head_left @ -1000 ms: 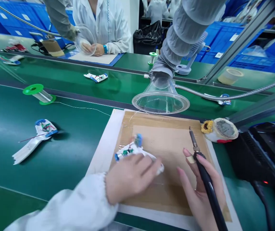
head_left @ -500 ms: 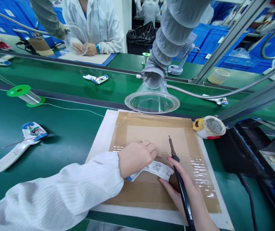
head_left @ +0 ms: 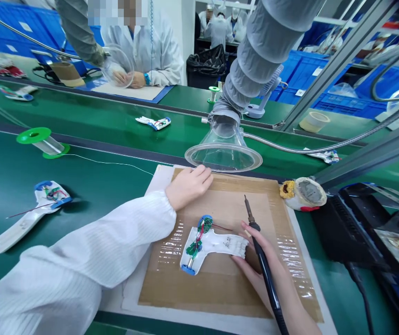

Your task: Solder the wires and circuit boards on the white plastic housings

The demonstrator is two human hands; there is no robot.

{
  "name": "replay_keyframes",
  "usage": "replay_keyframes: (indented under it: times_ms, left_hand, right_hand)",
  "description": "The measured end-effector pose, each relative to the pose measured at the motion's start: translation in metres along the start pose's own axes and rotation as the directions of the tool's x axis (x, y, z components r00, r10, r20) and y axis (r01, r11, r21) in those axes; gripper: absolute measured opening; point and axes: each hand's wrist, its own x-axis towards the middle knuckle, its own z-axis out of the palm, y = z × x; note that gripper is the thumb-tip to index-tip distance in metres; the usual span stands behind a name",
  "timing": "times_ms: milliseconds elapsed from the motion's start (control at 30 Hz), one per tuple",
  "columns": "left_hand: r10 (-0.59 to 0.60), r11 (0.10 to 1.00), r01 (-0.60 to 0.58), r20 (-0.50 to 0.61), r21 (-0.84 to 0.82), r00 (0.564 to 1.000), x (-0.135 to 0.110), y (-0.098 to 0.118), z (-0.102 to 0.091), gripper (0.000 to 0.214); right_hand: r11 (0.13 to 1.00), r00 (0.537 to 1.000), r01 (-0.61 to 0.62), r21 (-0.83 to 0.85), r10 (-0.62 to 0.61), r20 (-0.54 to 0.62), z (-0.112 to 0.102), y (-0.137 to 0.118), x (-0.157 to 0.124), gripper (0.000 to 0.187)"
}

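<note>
White plastic assembly [head_left: 216,242] being steadied at 3 o'clock by right hand [head_left: 250,265], soldering iron [head_left: 266,279] being pinched penwise; left hand [head_left: 189,185] being kept spread at 11 o'clock.

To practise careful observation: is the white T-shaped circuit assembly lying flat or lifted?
Flat: the assembly rests on the cardboard mat, the right hand's fingers only at its end.

Beyond the grip [head_left: 253,260] runs a green anti-static workbench [head_left: 91,109], with a white pillar [head_left: 176,42] farther back and a black bin bag [head_left: 208,60] beside it. Blue plastic crates [head_left: 349,106] sit right of the grip behind an aluminium extrusion frame [head_left: 335,65], and more blue crates [head_left: 21,32] stand to its left. Bright light glares off the bench, and white-coated workers [head_left: 218,30] stand far back
</note>
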Motion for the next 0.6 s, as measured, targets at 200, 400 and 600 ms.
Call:
replay_keyframes:
  times_ms: [200,400,600]
  left_hand:
    - [-0.068,0.996,0.071,-0.043,0.055,0.997,0.005,-0.004,0.001,0.035]
    - [-0.062,0.980,0.043,-0.091,-0.194,0.994,-0.039,0.027,-0.018,0.029]
    - [-0.193,0.844,0.000,-0.303,-0.537,0.933,-0.067,0.057,-0.014,0.016]
  right_hand:
    - [1.000,1.000,0.008,-0.007,-0.008,0.009,0.000,-0.002,0.005,0.069]
    - [1.000,1.000,0.008,-0.014,-0.008,0.019,0.001,-0.001,0.006,0.063]
    - [0.997,1.000,-0.015,-0.070,0.015,-0.008,0.006,-0.005,0.010,0.053]
